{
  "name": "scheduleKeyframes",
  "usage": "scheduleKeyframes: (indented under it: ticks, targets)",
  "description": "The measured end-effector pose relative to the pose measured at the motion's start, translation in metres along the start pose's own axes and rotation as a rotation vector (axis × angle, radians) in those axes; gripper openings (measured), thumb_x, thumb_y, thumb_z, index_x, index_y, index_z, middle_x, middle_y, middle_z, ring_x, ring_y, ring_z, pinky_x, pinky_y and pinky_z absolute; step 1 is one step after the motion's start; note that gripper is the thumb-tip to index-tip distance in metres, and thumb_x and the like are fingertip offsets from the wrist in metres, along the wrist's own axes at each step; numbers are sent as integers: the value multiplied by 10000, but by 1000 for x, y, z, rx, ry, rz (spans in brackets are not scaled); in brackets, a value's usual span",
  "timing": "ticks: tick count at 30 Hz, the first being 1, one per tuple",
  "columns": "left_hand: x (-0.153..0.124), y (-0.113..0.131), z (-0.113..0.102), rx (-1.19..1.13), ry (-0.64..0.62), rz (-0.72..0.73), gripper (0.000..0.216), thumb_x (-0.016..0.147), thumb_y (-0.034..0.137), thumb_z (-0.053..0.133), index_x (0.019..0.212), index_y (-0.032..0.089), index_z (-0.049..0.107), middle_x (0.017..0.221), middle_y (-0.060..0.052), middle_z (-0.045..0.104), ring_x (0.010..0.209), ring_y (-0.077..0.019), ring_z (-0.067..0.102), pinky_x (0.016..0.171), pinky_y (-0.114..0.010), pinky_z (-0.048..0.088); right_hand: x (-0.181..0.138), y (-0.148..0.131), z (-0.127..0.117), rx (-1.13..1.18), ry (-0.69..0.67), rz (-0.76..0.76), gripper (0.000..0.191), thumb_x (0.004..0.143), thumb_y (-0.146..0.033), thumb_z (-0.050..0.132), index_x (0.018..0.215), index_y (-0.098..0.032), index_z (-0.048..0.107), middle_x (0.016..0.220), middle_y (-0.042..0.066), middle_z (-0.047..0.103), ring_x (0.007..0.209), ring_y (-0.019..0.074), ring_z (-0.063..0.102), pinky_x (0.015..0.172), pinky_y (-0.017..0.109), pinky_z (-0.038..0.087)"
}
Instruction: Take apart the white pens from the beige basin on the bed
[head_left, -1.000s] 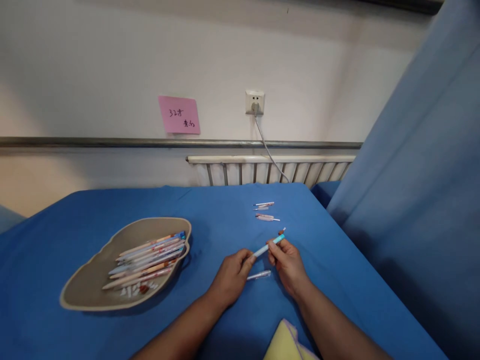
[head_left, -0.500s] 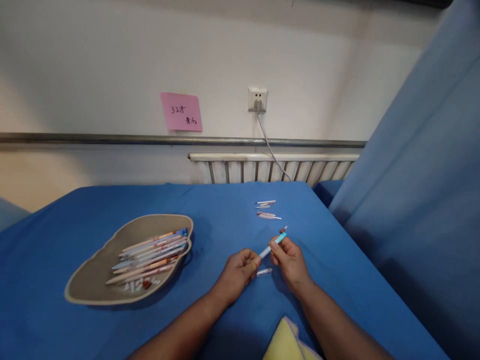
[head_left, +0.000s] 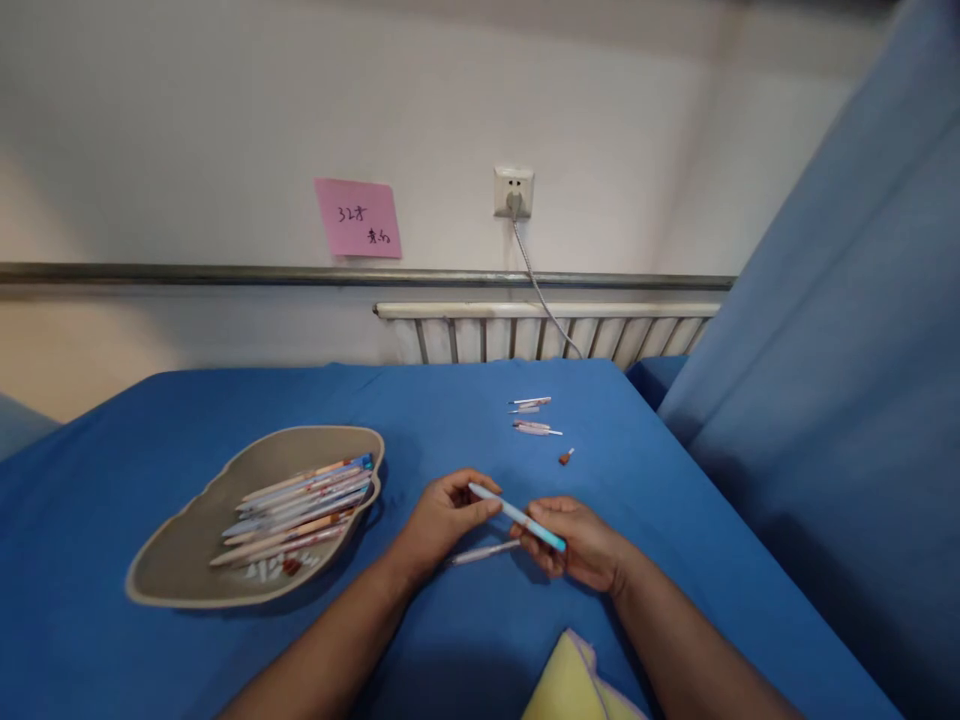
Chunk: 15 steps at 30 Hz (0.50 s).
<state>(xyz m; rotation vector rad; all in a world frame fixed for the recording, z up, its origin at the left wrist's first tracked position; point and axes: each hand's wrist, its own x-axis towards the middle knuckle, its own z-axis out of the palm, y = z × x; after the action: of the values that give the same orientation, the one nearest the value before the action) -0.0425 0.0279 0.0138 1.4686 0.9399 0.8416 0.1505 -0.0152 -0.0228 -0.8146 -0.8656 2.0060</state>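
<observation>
Both hands hold one light blue pen (head_left: 517, 517) over the blue tablecloth (head_left: 150, 440). My left hand (head_left: 439, 520) pinches its white upper end. My right hand (head_left: 581, 545) grips the turquoise lower end with curled fingers. A thin clear refill (head_left: 480, 553) lies on the cloth just under the pen. A small brown pen tip (head_left: 565, 457) rests on the cloth beyond my right hand.
A tan leaf-shaped tray (head_left: 187, 560) at the left holds several pens (head_left: 300, 505) and small caps. Small pen parts (head_left: 534, 417) lie further back. A yellow cloth (head_left: 574, 690) sits at the near edge. A blue curtain (head_left: 840, 350) hangs at the right; a radiator (head_left: 540, 335) stands behind.
The pen swung from pointing up-right to lying across, its turquoise end now low in my right hand. Both hands shifted left and nearer. The brown tip now lies alone on the cloth.
</observation>
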Motion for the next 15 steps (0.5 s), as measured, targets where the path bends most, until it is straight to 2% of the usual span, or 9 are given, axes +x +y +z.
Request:
scheduleKeyframes:
  ticks: [3,6,9,12,15]
  targets:
    - [0,-1,-1,-235,-18,-98,275,626,326,772,772,145,626,617,29,552,541,-82,465,532,-195,348,-3,5,8,117,-101,89,414,847,-472,549,932,-83,661,600,11,565,428,69,469,404,184,318]
    - [-2,0,-2,-278,-84,-133,271,591,273,805,746,139,628,620,24,564,554,-79,477,532,-186,348,-6,6,12,187,-144,147,481,867,-527,487,925,-82,660,619,15,555,413,58,433,397,189,300]
    - [-4,3,-3,-320,-93,-139,259,577,244,818,734,142,639,609,30,562,542,-72,474,526,-182,347,-8,5,15,169,-195,152,350,854,-426,563,857,-88,655,570,-19,495,379,36,358,375,180,238]
    - [-5,4,-2,-406,-130,-170,240,599,234,812,758,144,657,607,26,567,525,-68,475,521,-183,352,-9,5,19,179,-211,128,257,843,-348,602,891,-100,645,577,-41,443,403,32,335,390,180,221]
    - [-7,4,2,-527,-184,-211,258,663,266,778,871,147,684,732,-26,633,616,-107,556,594,-213,414,-9,6,24,204,-198,107,220,838,-329,615,883,-115,627,581,-56,398,420,28,309,405,178,191]
